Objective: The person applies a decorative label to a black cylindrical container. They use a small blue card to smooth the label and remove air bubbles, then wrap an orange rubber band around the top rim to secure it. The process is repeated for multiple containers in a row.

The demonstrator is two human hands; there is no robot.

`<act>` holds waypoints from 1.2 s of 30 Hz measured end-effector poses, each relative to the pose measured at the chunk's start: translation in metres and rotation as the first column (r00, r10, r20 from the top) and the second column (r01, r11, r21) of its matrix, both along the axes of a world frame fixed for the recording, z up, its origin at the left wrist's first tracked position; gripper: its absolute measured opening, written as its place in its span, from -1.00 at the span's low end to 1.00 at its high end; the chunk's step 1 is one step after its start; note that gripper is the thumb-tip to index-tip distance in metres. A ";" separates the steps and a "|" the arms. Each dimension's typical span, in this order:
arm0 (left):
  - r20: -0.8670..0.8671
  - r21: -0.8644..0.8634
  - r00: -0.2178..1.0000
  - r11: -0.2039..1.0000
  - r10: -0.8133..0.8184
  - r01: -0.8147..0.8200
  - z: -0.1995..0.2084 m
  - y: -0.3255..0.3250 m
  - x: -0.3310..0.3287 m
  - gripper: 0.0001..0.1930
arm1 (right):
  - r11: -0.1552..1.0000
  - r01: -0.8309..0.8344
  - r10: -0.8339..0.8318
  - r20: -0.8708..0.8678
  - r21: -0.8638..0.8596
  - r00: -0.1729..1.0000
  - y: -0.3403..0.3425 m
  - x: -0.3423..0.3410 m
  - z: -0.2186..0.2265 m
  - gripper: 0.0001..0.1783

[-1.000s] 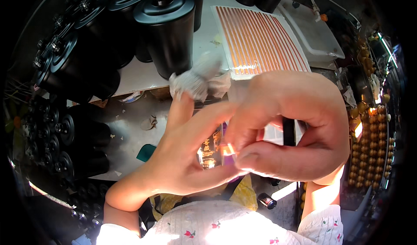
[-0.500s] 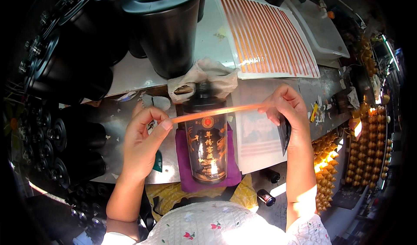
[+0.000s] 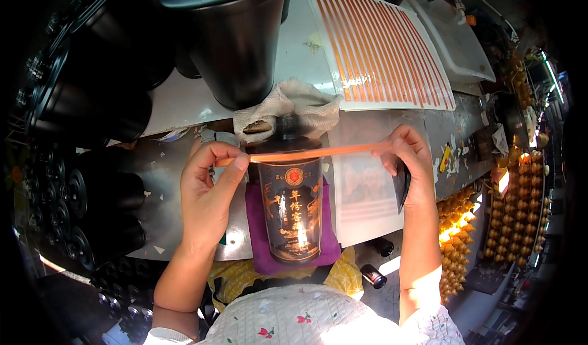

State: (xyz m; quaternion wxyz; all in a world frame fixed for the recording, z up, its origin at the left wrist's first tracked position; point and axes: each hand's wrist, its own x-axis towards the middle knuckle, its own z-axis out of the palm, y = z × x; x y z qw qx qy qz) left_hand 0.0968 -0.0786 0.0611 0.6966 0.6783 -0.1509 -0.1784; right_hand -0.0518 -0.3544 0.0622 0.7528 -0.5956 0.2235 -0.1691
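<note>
A black bottle (image 3: 291, 207) with gold decoration lies on a purple cloth (image 3: 255, 222) in front of me, its neck pointing away. Stretched across the bottle's shoulder is a thin orange strip (image 3: 312, 153). My left hand (image 3: 208, 189) pinches the strip's left end and my right hand (image 3: 407, 161) pinches its right end. My right hand also holds a small dark flat piece (image 3: 401, 186) against its palm.
A sheet of several orange strips (image 3: 383, 45) lies at the back right. A crumpled rag (image 3: 294, 103) sits behind the bottle's neck. Many black bottles (image 3: 236, 39) crowd the back and left. Gold caps (image 3: 523, 204) fill trays on the right. A white tray (image 3: 456, 42) is beyond.
My hands have moved away from my face and pulled apart, drawing the orange strip out taut. Since half a second ago the strip has shifted up to the bottle's shoulder.
</note>
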 end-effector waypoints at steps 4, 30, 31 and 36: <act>-0.016 -0.007 1.000 1.000 0.012 -0.012 -0.005 0.000 0.002 -0.92 | 1.000 0.012 -0.012 -0.005 0.026 1.000 0.000 0.004 -0.005 -0.85; -0.270 -0.112 0.962 0.992 0.025 -0.057 -0.023 -0.006 0.004 -0.90 | 0.998 0.056 -0.056 -0.007 0.032 0.998 -0.011 0.003 -0.025 -0.79; -0.266 -0.105 0.964 0.993 0.028 -0.057 -0.023 -0.007 0.004 -0.90 | 0.998 0.057 -0.057 -0.009 0.036 0.998 -0.011 0.003 -0.026 -0.79; -0.175 -0.044 0.984 0.998 0.032 -0.041 -0.028 -0.005 0.003 -0.89 | 0.996 0.070 -0.069 -0.008 0.055 0.998 -0.013 0.004 -0.027 -0.78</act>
